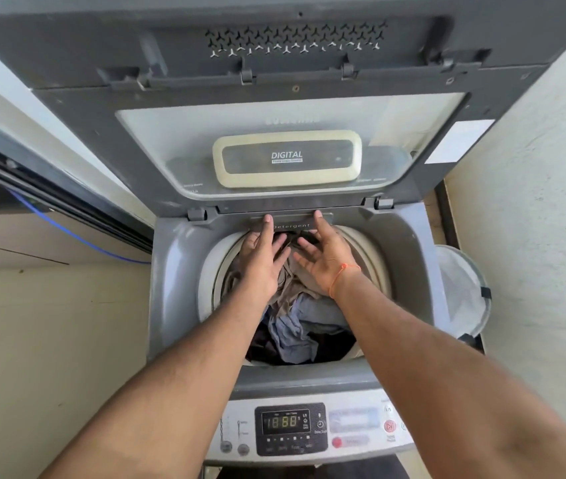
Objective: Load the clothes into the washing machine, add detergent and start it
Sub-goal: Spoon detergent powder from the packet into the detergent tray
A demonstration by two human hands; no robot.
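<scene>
1. Even, soft daylight; brightest on the right wall.
2. Pale glare on the lid window.
3. Drum interior dim; dark clothes lose detail.
4. Strong wide-angle bowing at edges.
5. Control panel text slightly soft

Clothes in the drum, detergent drawer behind, perhaps a basket right
</scene>
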